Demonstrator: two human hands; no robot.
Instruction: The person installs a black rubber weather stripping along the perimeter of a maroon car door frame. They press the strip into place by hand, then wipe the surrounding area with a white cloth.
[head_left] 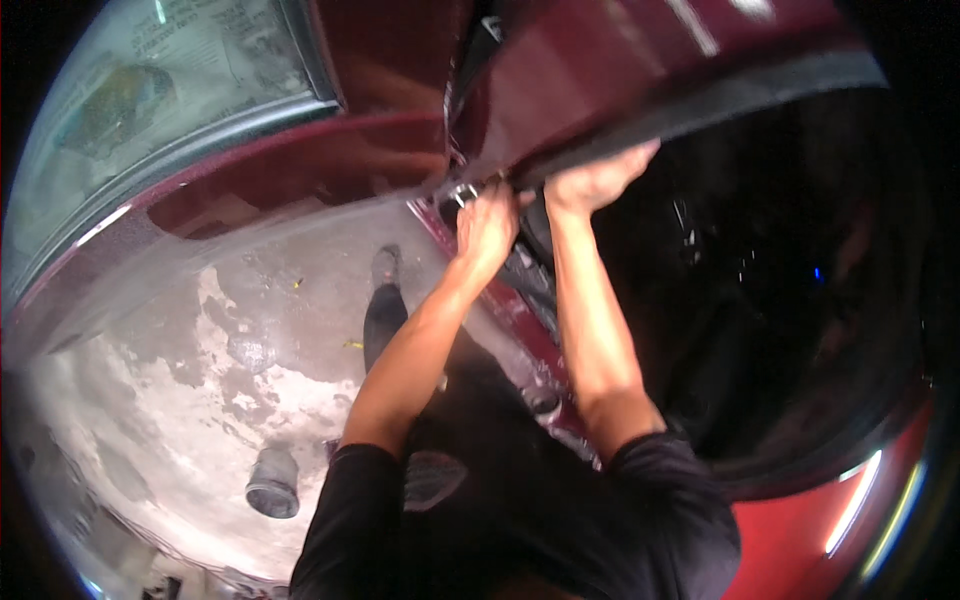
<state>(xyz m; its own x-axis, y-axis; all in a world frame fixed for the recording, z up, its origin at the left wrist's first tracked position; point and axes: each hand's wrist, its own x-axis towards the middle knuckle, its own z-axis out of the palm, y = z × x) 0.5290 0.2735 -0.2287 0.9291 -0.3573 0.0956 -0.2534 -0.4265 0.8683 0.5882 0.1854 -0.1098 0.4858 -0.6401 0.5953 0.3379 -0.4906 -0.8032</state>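
Gleaming in streaks, the maroon panel (640, 75) curves — dark-edged below.

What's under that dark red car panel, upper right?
The bare right hand at its grey edge, the bare left hand near a small silvery metal piece, and a black area too dark to make out. Whatever lies behind the dark red panel is covered.

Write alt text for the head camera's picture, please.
A person's left hand is by a metal part, right hand at the edge of a dark red car panel; a grey container is on the patchy floor.
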